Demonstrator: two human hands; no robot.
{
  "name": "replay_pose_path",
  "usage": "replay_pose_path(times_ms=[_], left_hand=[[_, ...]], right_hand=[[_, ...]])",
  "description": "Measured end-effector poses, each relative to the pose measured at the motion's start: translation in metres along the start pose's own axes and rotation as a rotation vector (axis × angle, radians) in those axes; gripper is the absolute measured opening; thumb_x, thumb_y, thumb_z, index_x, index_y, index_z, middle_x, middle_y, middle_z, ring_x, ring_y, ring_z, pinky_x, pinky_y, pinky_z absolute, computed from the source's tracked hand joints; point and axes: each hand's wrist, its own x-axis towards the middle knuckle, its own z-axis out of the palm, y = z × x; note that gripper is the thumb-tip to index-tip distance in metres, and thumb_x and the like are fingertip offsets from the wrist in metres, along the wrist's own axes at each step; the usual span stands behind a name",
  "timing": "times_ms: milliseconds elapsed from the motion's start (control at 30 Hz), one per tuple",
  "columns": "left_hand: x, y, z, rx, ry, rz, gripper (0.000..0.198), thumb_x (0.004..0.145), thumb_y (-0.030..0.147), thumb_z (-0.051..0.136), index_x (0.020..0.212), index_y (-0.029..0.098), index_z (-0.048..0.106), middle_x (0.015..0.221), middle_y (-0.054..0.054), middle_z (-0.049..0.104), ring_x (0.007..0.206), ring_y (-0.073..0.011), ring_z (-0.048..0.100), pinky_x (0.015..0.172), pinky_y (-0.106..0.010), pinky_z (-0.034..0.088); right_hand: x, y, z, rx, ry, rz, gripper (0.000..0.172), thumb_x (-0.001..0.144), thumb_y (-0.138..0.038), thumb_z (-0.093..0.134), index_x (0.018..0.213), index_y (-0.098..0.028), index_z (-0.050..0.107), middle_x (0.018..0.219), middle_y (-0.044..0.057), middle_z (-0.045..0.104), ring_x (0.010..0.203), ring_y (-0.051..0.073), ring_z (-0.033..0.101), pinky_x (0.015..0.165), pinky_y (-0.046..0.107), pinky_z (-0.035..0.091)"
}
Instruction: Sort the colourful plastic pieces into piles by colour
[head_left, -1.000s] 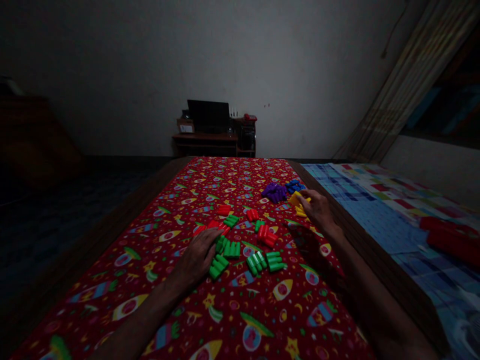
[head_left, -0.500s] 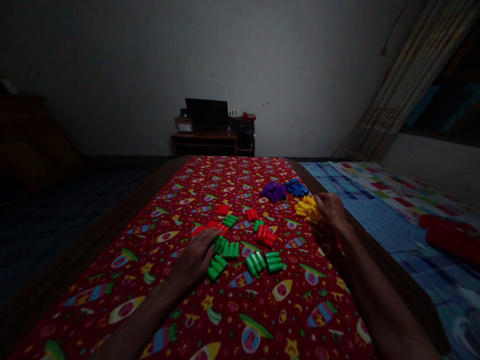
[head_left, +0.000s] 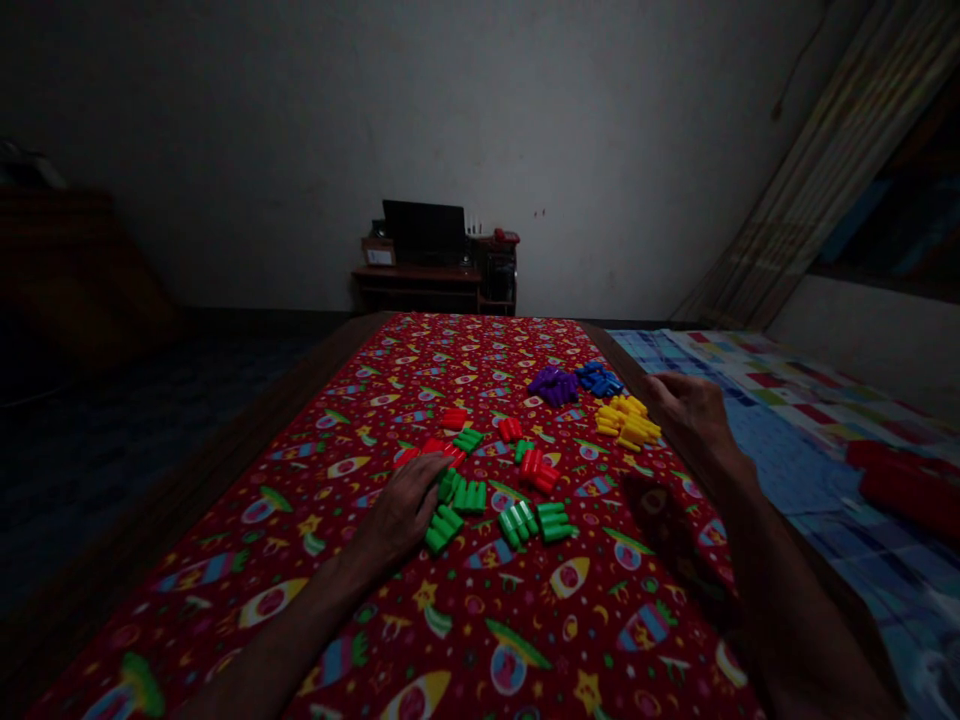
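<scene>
My left hand [head_left: 409, 505] lies palm down on the red patterned cloth [head_left: 570, 650], fingers stretched out. Its fingertips are at the edge of the green plastic pieces [head_left: 470, 497] and red plastic pieces [head_left: 433, 447], which look like short tubes joined in rows. Whether the fingers touch them, I cannot tell. Raised at the right edge of the table is my right hand [head_left: 694, 408], fingers curled in, with nothing visible in them. The yellow pieces [head_left: 628, 422] lie in a pile just to its left.
Purple pieces [head_left: 553, 385] and blue pieces [head_left: 598, 379] form two piles beyond the yellow one. More green pieces [head_left: 555, 522] and red pieces [head_left: 538, 470] lie mid-table. A bed [head_left: 757, 430] adjoins on the right. A monitor [head_left: 424, 232] stands on a desk by the wall.
My right hand has drawn away from the yellow pile, to the right, and the pile now shows whole. My left hand stays by the green and red pieces. The view has shifted slightly.
</scene>
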Motion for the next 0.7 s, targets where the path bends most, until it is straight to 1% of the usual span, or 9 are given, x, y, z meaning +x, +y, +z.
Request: replay_pose_path(times_ms=[100,167,200,267,367,433,533,633,700], left_hand=[[0.0,0.002,-0.001,-0.003,-0.001,0.003,0.039,0.093,0.019,0.036,0.129,0.02,0.052,0.127,-0.01,0.061,0.119,-0.0233,0.055,0.104,-0.043,0.044],[0.0,0.004,-0.001,-0.004,-0.008,0.004,0.038,0.094,0.019,0.036,0.129,0.02,0.052,0.128,-0.01,0.06,0.12,-0.0227,0.054,0.104,-0.042,0.044],[0.0,0.005,-0.001,-0.005,-0.01,0.002,0.038,0.094,0.019,0.036,0.129,0.019,0.051,0.127,-0.01,0.059,0.12,-0.0225,0.054,0.104,-0.042,0.044],[0.001,0.007,-0.002,-0.005,0.004,-0.011,0.038,0.094,0.02,0.035,0.129,0.018,0.051,0.127,-0.011,0.058,0.121,-0.0224,0.053,0.104,-0.042,0.043],[0.002,0.011,-0.003,0.003,0.042,-0.026,0.04,0.096,0.021,0.031,0.131,0.018,0.049,0.129,-0.012,0.055,0.124,-0.022,0.049,0.107,-0.043,0.039],[0.003,0.012,-0.003,0.03,0.063,-0.028,0.041,0.097,0.021,0.029,0.134,0.018,0.046,0.132,-0.012,0.052,0.129,-0.0224,0.044,0.112,-0.047,0.032],[0.004,0.011,-0.001,0.09,0.116,-0.081,0.042,0.098,0.022,0.026,0.136,0.018,0.043,0.139,-0.013,0.047,0.137,-0.0241,0.033,0.115,-0.054,0.021],[0.003,0.005,0.003,0.082,0.172,-0.17,0.044,0.098,0.025,0.025,0.138,0.018,0.041,0.143,-0.013,0.042,0.14,-0.0244,0.029,0.115,-0.053,0.021],[0.002,0.001,0.005,0.019,0.187,-0.212,0.045,0.098,0.027,0.024,0.14,0.018,0.038,0.144,-0.012,0.042,0.14,-0.0231,0.03,0.116,-0.05,0.024]], right_hand=[[-0.029,-0.008,0.006,0.082,-0.129,-0.093,0.039,0.089,-0.041,0.046,0.096,-0.015,0.075,0.088,0.01,0.075,0.079,0.024,0.069,0.071,0.033,0.054],[-0.059,-0.014,0.019,0.144,-0.265,-0.211,0.042,0.09,-0.044,0.046,0.115,-0.018,0.069,0.113,0.013,0.069,0.102,0.027,0.066,0.086,0.04,0.053],[-0.075,-0.016,0.027,0.147,-0.342,-0.276,0.048,0.09,-0.046,0.049,0.128,-0.02,0.06,0.129,0.014,0.061,0.118,0.029,0.057,0.095,0.044,0.048],[-0.104,-0.018,0.041,0.128,-0.502,-0.354,0.066,0.087,-0.05,0.055,0.146,-0.024,0.039,0.15,0.016,0.038,0.138,0.032,0.035,0.105,0.05,0.04],[-0.129,-0.023,0.06,0.123,-0.682,-0.407,0.084,0.085,-0.053,0.057,0.153,-0.03,0.013,0.159,0.014,0.015,0.145,0.033,0.015,0.11,0.052,0.033],[-0.131,-0.032,0.074,0.154,-0.71,-0.451,0.085,0.087,-0.052,0.056,0.153,-0.031,0.007,0.16,0.014,0.008,0.146,0.033,0.01,0.112,0.053,0.029],[-0.123,-0.056,0.099,0.209,-0.665,-0.486,0.083,0.088,-0.05,0.054,0.154,-0.027,0.007,0.16,0.016,0.002,0.146,0.033,0.005,0.113,0.054,0.026],[-0.112,-0.086,0.126,0.278,-0.656,-0.521,0.083,0.088,-0.05,0.055,0.153,-0.025,0.011,0.159,0.018,0.004,0.146,0.033,0.005,0.113,0.054,0.026],[-0.104,-0.103,0.142,0.349,-0.644,-0.558,0.081,0.087,-0.05,0.056,0.153,-0.027,0.015,0.159,0.017,0.01,0.146,0.032,0.01,0.112,0.054,0.028]])
